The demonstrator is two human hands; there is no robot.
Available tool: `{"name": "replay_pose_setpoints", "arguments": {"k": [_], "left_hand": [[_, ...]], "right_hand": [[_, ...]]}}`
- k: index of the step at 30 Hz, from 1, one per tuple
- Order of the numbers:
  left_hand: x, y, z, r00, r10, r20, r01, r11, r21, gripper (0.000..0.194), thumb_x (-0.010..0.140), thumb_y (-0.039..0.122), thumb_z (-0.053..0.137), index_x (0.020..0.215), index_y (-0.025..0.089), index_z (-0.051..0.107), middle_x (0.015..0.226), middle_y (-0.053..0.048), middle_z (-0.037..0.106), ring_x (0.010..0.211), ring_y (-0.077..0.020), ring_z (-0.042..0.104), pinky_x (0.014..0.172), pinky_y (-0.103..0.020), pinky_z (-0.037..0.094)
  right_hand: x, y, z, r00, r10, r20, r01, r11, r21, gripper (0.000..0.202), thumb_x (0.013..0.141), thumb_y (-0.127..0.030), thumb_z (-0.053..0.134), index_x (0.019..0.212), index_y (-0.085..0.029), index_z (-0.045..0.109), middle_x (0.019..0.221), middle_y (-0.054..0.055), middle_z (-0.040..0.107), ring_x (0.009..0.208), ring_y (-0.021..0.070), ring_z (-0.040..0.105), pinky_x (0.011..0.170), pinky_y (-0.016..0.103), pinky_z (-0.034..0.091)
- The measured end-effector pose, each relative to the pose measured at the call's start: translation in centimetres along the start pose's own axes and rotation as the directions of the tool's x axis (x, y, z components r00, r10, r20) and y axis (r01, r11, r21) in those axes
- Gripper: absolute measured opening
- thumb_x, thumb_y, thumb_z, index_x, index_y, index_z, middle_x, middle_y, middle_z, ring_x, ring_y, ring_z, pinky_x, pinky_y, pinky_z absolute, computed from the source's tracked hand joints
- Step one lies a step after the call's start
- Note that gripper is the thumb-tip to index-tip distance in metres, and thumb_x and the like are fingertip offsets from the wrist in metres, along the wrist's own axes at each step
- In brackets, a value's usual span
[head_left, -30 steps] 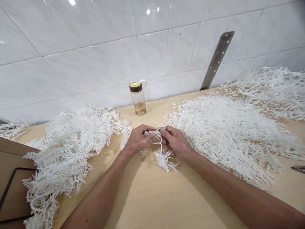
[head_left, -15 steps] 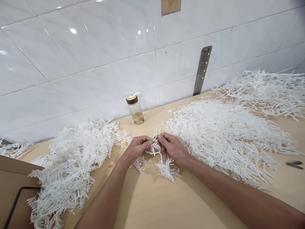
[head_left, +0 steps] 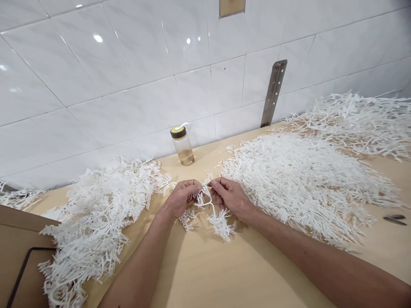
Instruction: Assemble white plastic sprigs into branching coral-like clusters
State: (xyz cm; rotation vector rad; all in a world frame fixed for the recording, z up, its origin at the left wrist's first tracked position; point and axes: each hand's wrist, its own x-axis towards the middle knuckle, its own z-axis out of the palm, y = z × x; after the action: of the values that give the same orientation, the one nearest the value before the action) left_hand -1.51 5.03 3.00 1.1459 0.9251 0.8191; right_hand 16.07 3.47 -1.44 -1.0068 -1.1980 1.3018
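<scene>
Between my hands, just above the tabletop point(head_left: 205, 265), is a white branching plastic sprig point(head_left: 221, 222) with tufts of thin needle-like tips. My left hand point(head_left: 184, 197) is closed, thumb and fingers pinching the sprig's upper left part. From the other side my right hand point(head_left: 231, 196) pinches a stem near the top with thumb and forefinger. One tufted end hangs down between the hands. A smaller white tuft point(head_left: 189, 219) shows below my left hand; whether it joins the same sprig I cannot tell.
A big heap of white sprigs point(head_left: 295, 179) lies right, another heap point(head_left: 105, 209) left, and longer strands point(head_left: 359, 124) at the far right. A drink bottle point(head_left: 183, 147) stands behind my hands. Dark metal snips point(head_left: 394, 220) lie far right; a cardboard box point(head_left: 25, 256) is front left.
My left hand has shifted slightly left. The sprig's hanging tuft has swung a little to the left. Both hands keep their pinch.
</scene>
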Motion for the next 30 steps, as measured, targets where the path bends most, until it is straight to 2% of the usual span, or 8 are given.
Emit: {"name": "replay_pose_setpoints", "arguments": {"k": [7,10,13,16,19,24,27,30], "left_hand": [[0.14,-0.18,0.22,1.000,-0.024,-0.003,0.024,0.999,0.030,0.024,0.072,0.034,0.076,0.074,0.014,0.064,0.064,0.000,0.061,0.055,-0.0101,0.052,0.053,-0.022,0.039],[0.30,-0.38,0.17,0.999,0.015,-0.035,-0.014,1.000,0.021,0.029,0.073,0.040,0.076,0.073,0.014,0.063,0.062,0.000,0.060,0.054,-0.0094,0.051,0.053,-0.022,0.037],[0.40,-0.52,0.17,0.997,0.067,-0.045,-0.066,0.998,0.009,0.032,0.072,0.042,0.077,0.073,0.014,0.062,0.063,-0.001,0.062,0.057,-0.0100,0.054,0.058,-0.022,0.040],[0.47,-0.58,0.12,0.996,0.072,-0.050,-0.072,0.997,-0.011,0.033,0.070,0.042,0.079,0.074,0.014,0.061,0.065,-0.002,0.065,0.058,-0.0109,0.057,0.061,-0.023,0.041],[0.48,-0.51,-0.03,0.995,0.058,-0.082,-0.059,0.998,-0.017,0.033,0.069,0.042,0.079,0.073,0.015,0.060,0.063,-0.001,0.063,0.056,-0.0104,0.056,0.058,-0.022,0.040],[0.33,-0.16,-0.19,0.994,0.014,-0.112,-0.012,1.000,0.019,0.028,0.066,0.037,0.077,0.064,0.016,0.058,0.051,0.004,0.051,0.046,-0.0076,0.046,0.050,-0.022,0.033],[0.31,-0.02,-0.16,0.988,0.067,-0.137,-0.052,0.992,0.113,0.026,0.066,0.037,0.076,0.063,0.015,0.062,0.054,0.001,0.055,0.051,-0.0093,0.048,0.054,-0.022,0.037],[0.24,0.02,0.05,0.982,0.145,-0.123,-0.122,0.976,0.182,0.032,0.067,0.044,0.077,0.063,0.015,0.063,0.056,0.000,0.055,0.054,-0.0099,0.048,0.055,-0.023,0.036]], "right_hand": [[-0.22,-0.14,-0.02,1.000,-0.009,-0.006,0.009,0.999,-0.037,0.039,0.085,-0.057,0.061,0.076,-0.020,0.061,0.051,-0.005,0.052,0.042,0.0093,0.045,0.039,0.021,0.039],[-0.47,-0.30,0.00,1.000,0.000,0.025,0.002,0.998,-0.058,0.040,0.084,-0.057,0.062,0.072,-0.019,0.059,0.052,-0.004,0.053,0.045,0.0099,0.047,0.042,0.021,0.039],[-0.62,-0.38,0.04,0.995,-0.015,0.094,0.021,0.998,-0.065,0.036,0.085,-0.053,0.064,0.076,-0.017,0.063,0.052,-0.004,0.052,0.046,0.0090,0.046,0.044,0.021,0.037],[-0.59,-0.29,0.07,0.991,-0.009,0.135,0.018,0.998,-0.064,0.033,0.082,-0.049,0.067,0.083,-0.016,0.065,0.061,-0.002,0.060,0.047,0.0084,0.046,0.045,0.021,0.037],[-0.48,-0.09,0.08,0.993,0.000,0.120,0.010,0.996,-0.087,0.031,0.081,-0.047,0.067,0.086,-0.016,0.065,0.064,-0.001,0.062,0.047,0.0092,0.048,0.044,0.022,0.038],[-0.44,0.11,0.19,0.998,0.027,0.048,-0.018,0.981,-0.196,0.027,0.083,-0.045,0.063,0.079,-0.018,0.063,0.052,-0.005,0.053,0.045,0.0112,0.048,0.043,0.023,0.037],[-0.36,0.23,0.23,0.999,0.051,0.007,-0.047,0.968,-0.245,0.028,0.083,-0.045,0.062,0.072,-0.019,0.060,0.049,-0.005,0.052,0.043,0.0115,0.046,0.042,0.023,0.034],[-0.19,0.47,0.16,0.998,0.060,0.005,-0.057,0.967,-0.248,0.027,0.082,-0.045,0.062,0.073,-0.020,0.059,0.049,-0.004,0.053,0.044,0.0124,0.047,0.042,0.024,0.033]]}}
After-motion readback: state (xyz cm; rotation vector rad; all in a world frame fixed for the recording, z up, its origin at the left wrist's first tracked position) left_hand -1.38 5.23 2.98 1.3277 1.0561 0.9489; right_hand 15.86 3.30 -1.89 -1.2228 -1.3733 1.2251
